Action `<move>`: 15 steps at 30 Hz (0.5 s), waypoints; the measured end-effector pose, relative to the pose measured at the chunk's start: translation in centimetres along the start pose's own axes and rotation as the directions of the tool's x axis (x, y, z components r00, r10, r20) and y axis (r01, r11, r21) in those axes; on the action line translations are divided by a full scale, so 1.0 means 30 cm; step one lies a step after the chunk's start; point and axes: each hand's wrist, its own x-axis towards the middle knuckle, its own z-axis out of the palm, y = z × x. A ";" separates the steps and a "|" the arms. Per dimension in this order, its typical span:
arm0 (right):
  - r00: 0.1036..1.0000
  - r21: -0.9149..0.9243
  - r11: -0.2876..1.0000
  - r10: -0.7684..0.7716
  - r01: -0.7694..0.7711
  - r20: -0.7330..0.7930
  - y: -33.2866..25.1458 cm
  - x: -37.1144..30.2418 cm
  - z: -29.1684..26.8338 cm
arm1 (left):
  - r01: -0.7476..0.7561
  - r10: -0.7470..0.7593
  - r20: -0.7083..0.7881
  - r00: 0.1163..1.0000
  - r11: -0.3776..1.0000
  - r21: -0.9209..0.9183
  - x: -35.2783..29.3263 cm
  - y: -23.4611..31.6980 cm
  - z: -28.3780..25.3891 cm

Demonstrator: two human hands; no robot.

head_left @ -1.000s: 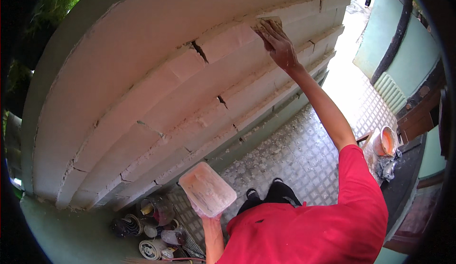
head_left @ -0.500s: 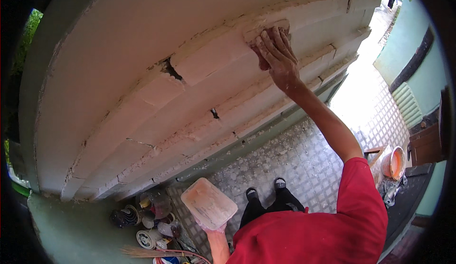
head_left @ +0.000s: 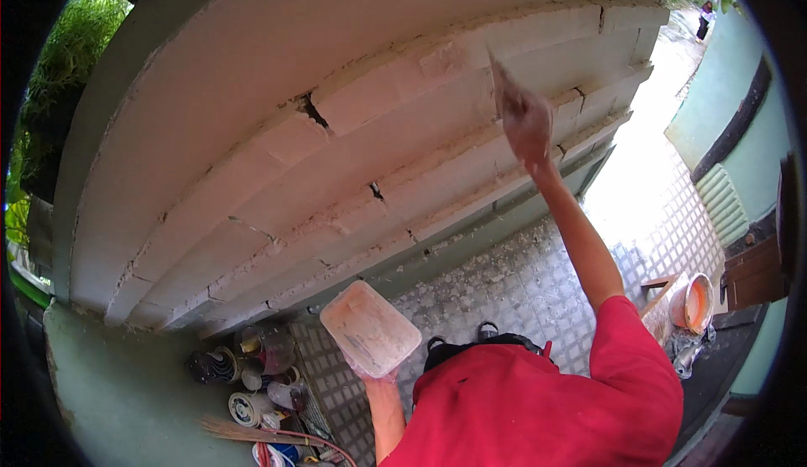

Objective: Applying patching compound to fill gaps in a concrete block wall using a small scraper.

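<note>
Overhead, the right hand [head_left: 527, 122] grips a putty knife [head_left: 501, 80] against the white stepped moulding [head_left: 403, 156], while the left hand [head_left: 370, 373] holds a rectangular plaster-smeared board [head_left: 370, 328] from beneath.

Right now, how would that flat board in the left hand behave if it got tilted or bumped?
The board looks thin and stiff, probably light, since the left hand carries it alone from beneath. Its smeared top suggests wet filler that could slide off if tilted. Balanced on one hand, it seems easy to tip.
</note>
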 end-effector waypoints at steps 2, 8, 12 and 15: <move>0.996 0.087 0.995 -0.034 0.041 -0.079 0.021 0.077 0.018 | -0.064 0.039 0.151 0.988 0.984 0.169 -0.008 -0.022 0.053; 0.975 0.027 0.986 -0.155 0.162 -0.161 -0.112 0.060 0.151 | -0.024 0.024 0.002 1.000 0.997 -0.073 -0.017 -0.012 0.017; 0.970 0.068 0.976 -0.195 0.206 -0.142 -0.156 -0.009 0.259 | -0.014 0.012 -0.024 1.000 0.993 -0.121 -0.040 0.005 0.000; 0.837 0.018 0.885 -0.433 0.465 -0.335 -0.098 -0.015 0.372 | -0.025 0.025 -0.008 1.000 0.997 -0.070 -0.027 0.010 0.007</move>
